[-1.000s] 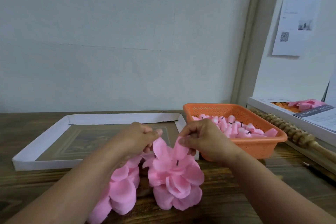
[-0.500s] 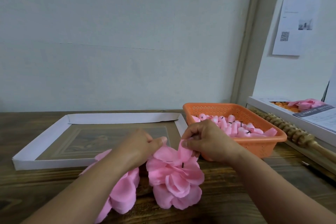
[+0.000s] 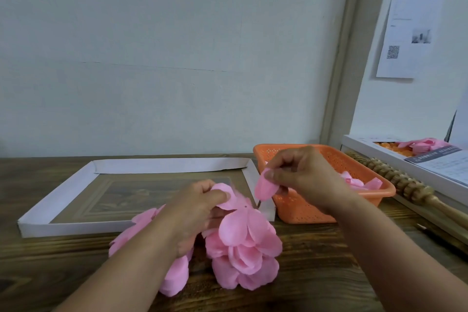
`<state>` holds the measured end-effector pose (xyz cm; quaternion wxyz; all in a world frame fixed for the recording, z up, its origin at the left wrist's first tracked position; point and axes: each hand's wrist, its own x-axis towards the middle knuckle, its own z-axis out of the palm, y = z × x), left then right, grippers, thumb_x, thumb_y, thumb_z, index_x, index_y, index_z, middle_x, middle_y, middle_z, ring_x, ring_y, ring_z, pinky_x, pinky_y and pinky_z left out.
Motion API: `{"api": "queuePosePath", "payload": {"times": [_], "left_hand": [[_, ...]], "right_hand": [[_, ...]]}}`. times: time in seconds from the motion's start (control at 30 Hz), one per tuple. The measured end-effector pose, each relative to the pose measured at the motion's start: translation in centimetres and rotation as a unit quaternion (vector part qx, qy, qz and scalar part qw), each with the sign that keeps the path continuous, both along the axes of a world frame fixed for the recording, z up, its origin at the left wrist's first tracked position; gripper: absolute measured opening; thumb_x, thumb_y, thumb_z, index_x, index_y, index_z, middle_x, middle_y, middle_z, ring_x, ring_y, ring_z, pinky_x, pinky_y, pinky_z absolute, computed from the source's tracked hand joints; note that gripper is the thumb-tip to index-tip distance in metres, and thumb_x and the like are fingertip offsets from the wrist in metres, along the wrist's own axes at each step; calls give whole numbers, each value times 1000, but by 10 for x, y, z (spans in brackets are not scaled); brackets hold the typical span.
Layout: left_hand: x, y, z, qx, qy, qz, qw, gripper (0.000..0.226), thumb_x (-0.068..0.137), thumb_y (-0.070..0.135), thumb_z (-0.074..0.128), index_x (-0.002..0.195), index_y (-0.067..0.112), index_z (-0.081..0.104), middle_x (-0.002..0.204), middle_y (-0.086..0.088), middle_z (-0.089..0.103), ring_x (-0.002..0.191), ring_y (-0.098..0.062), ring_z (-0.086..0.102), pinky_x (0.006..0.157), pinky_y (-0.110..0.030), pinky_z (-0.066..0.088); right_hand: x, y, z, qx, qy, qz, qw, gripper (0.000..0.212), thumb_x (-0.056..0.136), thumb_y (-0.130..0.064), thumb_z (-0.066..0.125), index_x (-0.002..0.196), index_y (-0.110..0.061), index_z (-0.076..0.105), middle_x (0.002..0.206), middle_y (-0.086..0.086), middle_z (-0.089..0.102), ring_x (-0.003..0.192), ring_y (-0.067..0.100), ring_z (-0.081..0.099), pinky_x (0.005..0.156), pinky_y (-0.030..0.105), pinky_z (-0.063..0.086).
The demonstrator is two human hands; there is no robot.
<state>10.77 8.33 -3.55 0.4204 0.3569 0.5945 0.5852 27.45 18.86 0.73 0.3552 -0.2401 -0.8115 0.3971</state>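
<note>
A pile of pink petals point(image 3: 243, 248) lies on the wooden table in front of me. My left hand point(image 3: 200, 208) pinches the top petal of that pile between thumb and fingers. My right hand point(image 3: 301, 175) is raised in front of the orange basket point(image 3: 304, 208) and pinches a single pink petal piece with a thin dark stem point(image 3: 264, 187), held apart from the pile. More pink petals point(image 3: 174, 273) lie under my left forearm, partly hidden.
The orange basket holds several small pink pieces point(image 3: 359, 182). A shallow white cardboard tray point(image 3: 60, 200) lies at the left. A wooden roller point(image 3: 402, 185) and a white box with pink and orange items point(image 3: 415, 147) are at the right.
My right hand has lifted up and right, away from the pile, carrying a single petal piece. My left hand stays on the pile, still pinching a petal.
</note>
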Motion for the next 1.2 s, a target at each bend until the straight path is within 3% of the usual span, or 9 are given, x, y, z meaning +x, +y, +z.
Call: {"api": "queuePosePath", "payload": {"times": [0.07,0.17,0.3,0.5,0.6,0.7,0.77,1.03,1.2], "left_hand": [[2,-3,0,30,-87,-9,996,9,92,5,51,88,5,59,83,-15,70,74,-25,66,69,-34,51],[6,-6,0,32,-197,-35,979,27,93,12,49,112,-2,62,108,-26,66,92,-33,61,83,-43,49],[13,-12,1,41,-304,-81,948,35,82,18,53,107,-2,67,111,-25,67,93,-32,67,86,-44,50],[19,-17,-2,79,-409,-13,909,44,64,5,68,107,-4,63,102,-23,70,76,-27,71,65,-41,60],[24,-17,-3,58,-409,12,911,44,67,2,69,111,-4,63,98,-20,72,77,-23,71,61,-34,59],[25,-16,-2,28,-374,60,925,30,85,0,61,115,-6,60,104,-24,69,91,-30,67,74,-40,54],[22,-15,-3,11,-338,69,939,27,92,6,57,117,-4,59,105,-25,69,93,-34,66,70,-44,53],[21,-18,1,15,-293,94,951,16,92,7,57,106,-1,59,86,-21,73,66,-29,72,56,-43,60],[24,-18,-1,-19,-237,86,968,25,92,14,59,113,2,62,99,-22,71,91,-36,68,71,-44,56]], "right_hand": [[4,-3,11,12,50,4,999,7,81,7,65,76,2,68,61,12,66,46,13,56,45,19,46],[3,-10,21,15,108,31,994,13,80,10,63,75,-1,68,61,15,66,46,16,56,47,22,47],[-7,-17,20,19,97,68,993,15,80,11,63,73,-2,67,63,17,65,48,18,57,48,24,47],[-16,-19,13,28,80,69,994,10,80,8,64,76,0,68,72,34,63,58,33,57,54,34,50],[-22,-19,9,19,68,81,994,12,81,7,64,74,-3,67,68,28,63,58,32,57,55,34,48],[-23,-19,6,16,60,89,994,12,82,7,63,75,-2,67,65,17,64,57,29,57,53,31,47],[-21,-19,7,15,60,91,994,8,82,7,64,77,1,67,63,13,63,56,28,56,53,29,46],[-18,-21,4,21,41,93,995,5,82,8,63,81,6,67,63,9,60,59,31,57,56,34,49],[-16,-23,6,23,55,102,993,4,82,9,63,82,7,66,65,14,61,58,31,56,54,32,48]]}}
